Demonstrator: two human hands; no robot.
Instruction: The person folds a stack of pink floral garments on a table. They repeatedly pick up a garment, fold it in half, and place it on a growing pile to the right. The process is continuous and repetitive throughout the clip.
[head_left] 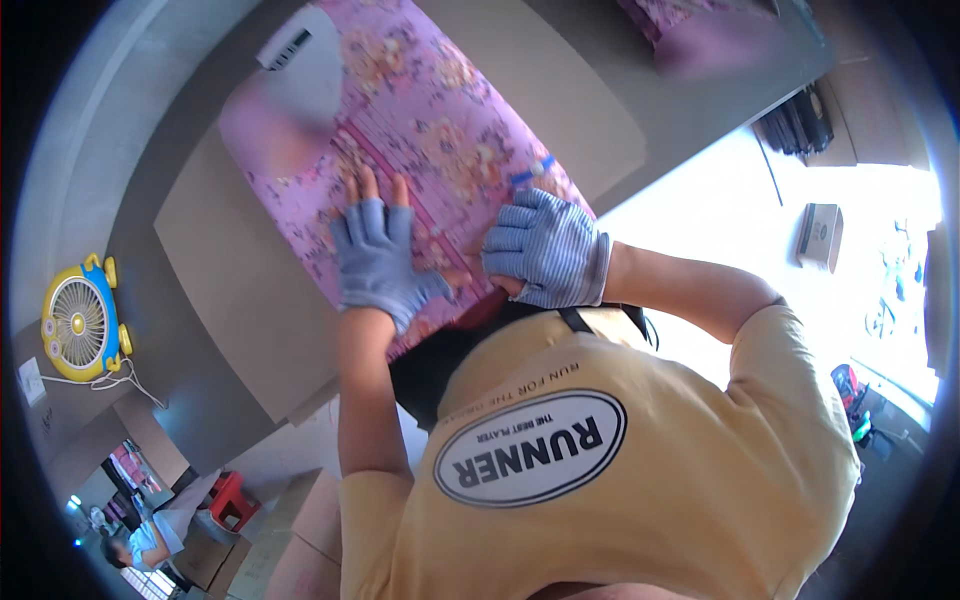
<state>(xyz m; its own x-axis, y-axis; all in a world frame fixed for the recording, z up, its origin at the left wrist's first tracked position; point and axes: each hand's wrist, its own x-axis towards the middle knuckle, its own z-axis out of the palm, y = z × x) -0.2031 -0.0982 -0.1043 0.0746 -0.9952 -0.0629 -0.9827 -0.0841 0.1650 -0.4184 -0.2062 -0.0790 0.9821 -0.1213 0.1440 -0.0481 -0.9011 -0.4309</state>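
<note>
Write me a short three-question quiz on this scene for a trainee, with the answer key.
1. What lies under the person's left hand? (a) a clear glass bowl (b) a flat pink flower-printed piece (c) a green rubber mat
2. True or false: the person's right hand wears a blue-and-white striped glove.
3. On which side of the flower-printed piece is the round-faced yellow-and-blue fan, the person's left or right?

Key: 1. b; 2. true; 3. left.

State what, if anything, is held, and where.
Left hand: nothing; it lies spread on the floral cloth. Right hand: curled at the cloth's near edge; grip cannot be told.
</note>
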